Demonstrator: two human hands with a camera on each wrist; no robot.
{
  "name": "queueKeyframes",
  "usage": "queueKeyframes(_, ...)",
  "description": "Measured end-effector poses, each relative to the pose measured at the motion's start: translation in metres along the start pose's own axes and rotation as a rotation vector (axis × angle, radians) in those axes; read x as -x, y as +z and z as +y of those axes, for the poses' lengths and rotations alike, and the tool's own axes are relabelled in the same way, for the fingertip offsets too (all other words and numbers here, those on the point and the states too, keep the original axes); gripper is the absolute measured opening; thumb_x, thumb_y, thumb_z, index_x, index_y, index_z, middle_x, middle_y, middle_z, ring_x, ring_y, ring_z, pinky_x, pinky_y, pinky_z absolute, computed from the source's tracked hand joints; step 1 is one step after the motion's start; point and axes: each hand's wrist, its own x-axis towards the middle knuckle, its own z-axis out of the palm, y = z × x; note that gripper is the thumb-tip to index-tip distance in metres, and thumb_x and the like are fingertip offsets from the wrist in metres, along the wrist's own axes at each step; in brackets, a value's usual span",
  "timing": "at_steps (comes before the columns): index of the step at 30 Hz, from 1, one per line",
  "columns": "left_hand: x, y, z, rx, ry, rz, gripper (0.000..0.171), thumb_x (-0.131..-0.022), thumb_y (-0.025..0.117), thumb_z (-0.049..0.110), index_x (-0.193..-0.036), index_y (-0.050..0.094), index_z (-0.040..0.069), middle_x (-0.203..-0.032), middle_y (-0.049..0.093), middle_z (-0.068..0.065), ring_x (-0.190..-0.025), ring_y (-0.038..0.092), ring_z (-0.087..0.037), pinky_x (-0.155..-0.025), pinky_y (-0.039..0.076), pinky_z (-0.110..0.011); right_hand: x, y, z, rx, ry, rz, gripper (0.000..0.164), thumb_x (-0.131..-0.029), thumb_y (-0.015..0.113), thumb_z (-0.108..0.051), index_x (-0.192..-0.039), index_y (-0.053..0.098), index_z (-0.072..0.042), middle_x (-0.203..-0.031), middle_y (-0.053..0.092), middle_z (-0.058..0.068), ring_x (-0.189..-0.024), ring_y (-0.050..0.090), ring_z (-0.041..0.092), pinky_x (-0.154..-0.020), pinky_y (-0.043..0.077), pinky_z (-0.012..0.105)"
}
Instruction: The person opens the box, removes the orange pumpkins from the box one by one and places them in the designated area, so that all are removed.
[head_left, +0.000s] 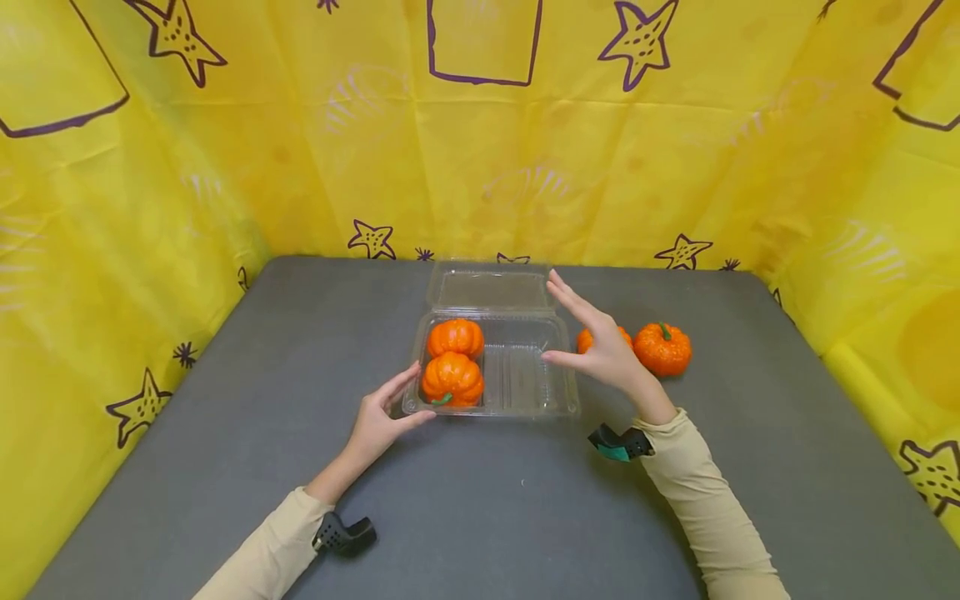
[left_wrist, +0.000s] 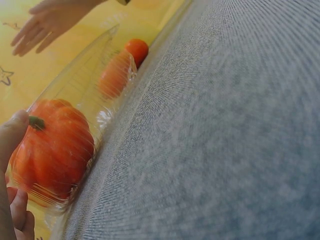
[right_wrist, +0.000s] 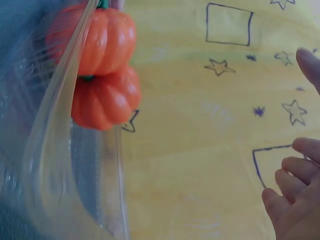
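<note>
A clear plastic clamshell box [head_left: 525,375] lies on the table with its lid [head_left: 487,290] tipped back. Its left side holds two orange toy pumpkins, a front one [head_left: 453,379] with a green stem and one behind it [head_left: 456,337]. My left hand [head_left: 377,423] touches the box's front left corner, thumb and fingers spread; in the left wrist view the thumb [left_wrist: 15,132] overlaps the front pumpkin's edge. Over the box's right side, my right hand [head_left: 609,354] hovers with fingers extended and nothing in it.
Right of the box sits another pumpkin [head_left: 663,350]; beside it one more [head_left: 587,340] is partly hidden behind my right hand. The grey table [head_left: 480,517] is bounded at the back and sides by a yellow cloth [head_left: 465,175] with drawn stars.
</note>
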Motion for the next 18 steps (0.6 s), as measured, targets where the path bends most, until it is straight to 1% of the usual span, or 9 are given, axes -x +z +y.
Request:
queueKeyframes(4, 0.000, 0.001, 0.000, -0.003, 0.001, 0.005, 0.063, -0.061, 0.073, -0.017, -0.118, 0.046, -0.018, -0.121, 0.046, -0.030, -0.111, 0.044, -0.040, -0.093, 0.035, -0.028, -0.008, 0.010, 0.001, -0.067, -0.045, -0.013, 0.069, -0.068, 0.067, 0.017, -0.128, 0.033, 0.017, -0.137, 0.024, 0.030, -0.127, 0.024, 0.036, -0.102, 0.023, 0.043)
queueKeyframes(6, 0.000, 0.001, 0.001, -0.005, 0.004, 0.005, 0.063, -0.061, 0.073, -0.017, -0.118, 0.046, -0.018, -0.121, 0.046, -0.030, -0.111, 0.044, -0.040, -0.093, 0.035, -0.028, -0.012, 0.015, 0.001, -0.089, -0.052, -0.020, 0.067, -0.069, 0.065, 0.018, -0.128, 0.033, 0.017, -0.137, 0.024, 0.030, -0.127, 0.023, 0.035, -0.102, 0.022, 0.042)
queueKeyframes(13, 0.000, 0.001, 0.001, -0.006, 0.022, 0.010, 0.063, -0.060, 0.072, -0.018, -0.117, 0.046, -0.019, -0.120, 0.046, -0.031, -0.110, 0.044, -0.042, -0.093, 0.036, -0.033, -0.026, 0.037, -0.002, -0.133, -0.082, -0.028, 0.067, -0.072, 0.068, 0.010, -0.128, 0.033, 0.017, -0.136, 0.026, 0.031, -0.127, 0.026, 0.033, -0.102, 0.024, 0.040)
queueKeyframes(18, 0.001, 0.000, 0.002, -0.010, 0.026, 0.006, 0.063, -0.061, 0.073, -0.017, -0.118, 0.046, -0.019, -0.120, 0.045, -0.032, -0.109, 0.044, -0.042, -0.093, 0.036, -0.030, -0.032, 0.056, -0.006, -0.133, -0.086, -0.075, 0.068, -0.071, 0.071, 0.006, -0.128, 0.035, 0.015, -0.135, 0.029, 0.030, -0.126, 0.028, 0.034, -0.102, 0.025, 0.039)
